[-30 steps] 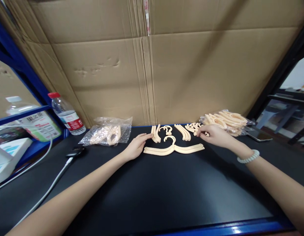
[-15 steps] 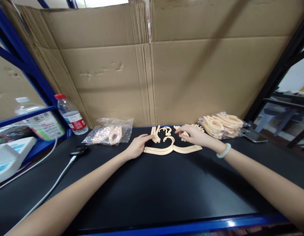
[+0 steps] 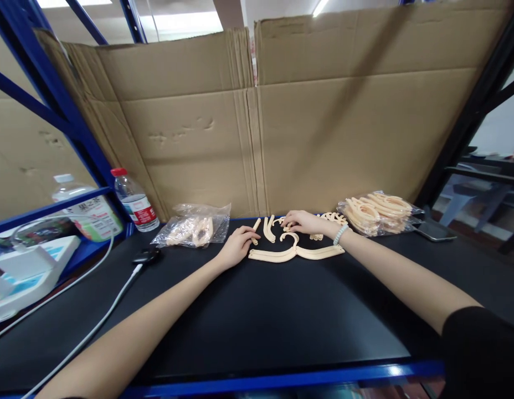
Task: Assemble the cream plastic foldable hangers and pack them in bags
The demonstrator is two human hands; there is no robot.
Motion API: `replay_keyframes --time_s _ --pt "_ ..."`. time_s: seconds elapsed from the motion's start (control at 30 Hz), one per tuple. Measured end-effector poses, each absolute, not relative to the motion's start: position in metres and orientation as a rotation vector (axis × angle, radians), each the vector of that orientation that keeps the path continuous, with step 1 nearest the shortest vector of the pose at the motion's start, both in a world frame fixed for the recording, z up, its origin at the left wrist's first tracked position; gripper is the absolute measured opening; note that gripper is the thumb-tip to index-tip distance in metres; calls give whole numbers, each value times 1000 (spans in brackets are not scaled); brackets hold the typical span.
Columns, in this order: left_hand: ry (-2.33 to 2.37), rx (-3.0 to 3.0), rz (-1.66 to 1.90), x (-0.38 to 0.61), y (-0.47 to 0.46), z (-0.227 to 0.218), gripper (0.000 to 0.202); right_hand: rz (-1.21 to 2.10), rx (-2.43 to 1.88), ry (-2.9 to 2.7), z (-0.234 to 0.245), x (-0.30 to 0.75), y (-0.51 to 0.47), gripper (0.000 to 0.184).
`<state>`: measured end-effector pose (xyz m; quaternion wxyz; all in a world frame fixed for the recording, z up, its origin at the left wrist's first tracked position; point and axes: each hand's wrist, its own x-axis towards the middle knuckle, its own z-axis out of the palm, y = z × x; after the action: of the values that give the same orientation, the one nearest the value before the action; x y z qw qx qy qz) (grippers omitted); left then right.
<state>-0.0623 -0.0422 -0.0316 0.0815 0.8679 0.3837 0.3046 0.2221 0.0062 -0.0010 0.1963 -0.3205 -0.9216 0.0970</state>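
A cream plastic hanger lies assembled on the black table, hook pointing away from me. Behind it lie loose cream parts: curved strips and small hook pieces. My left hand rests by the hanger's left end, its fingers curled round a short cream strip. My right hand, with a pale bead bracelet at the wrist, reaches left over the loose hook pieces with fingers bent down onto them. Whether it holds one is hidden.
A clear bag of cream parts lies left of the hands, an open bag of curved pieces on the right, with a phone beyond. A water bottle, a black mouse with white cable and cardboard wall stand behind.
My right hand has moved left from the pile near the right bag to the hook pieces behind the hanger. My left hand has closed round a short strip. The camera has tilted up.
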Motion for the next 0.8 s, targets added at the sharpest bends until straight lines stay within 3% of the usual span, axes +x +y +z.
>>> replay_keyframes --time_s 0.27,0.47,0.63,0.8 --pt "1125 2488 997 -60 -44 -29 16 287 -903 -2506 -7 216 4 17" --pt "1111 2343 1200 -59 -48 -24 16 348 -906 -2347 -8 209 5 11" --pt "1084 2124 1400 -57 -57 -17 15 344 -912 -2036 3 215 -5 23" --pt "887 1928 1385 -36 -83 -3 24 502 -917 -1853 11 232 -43 33"
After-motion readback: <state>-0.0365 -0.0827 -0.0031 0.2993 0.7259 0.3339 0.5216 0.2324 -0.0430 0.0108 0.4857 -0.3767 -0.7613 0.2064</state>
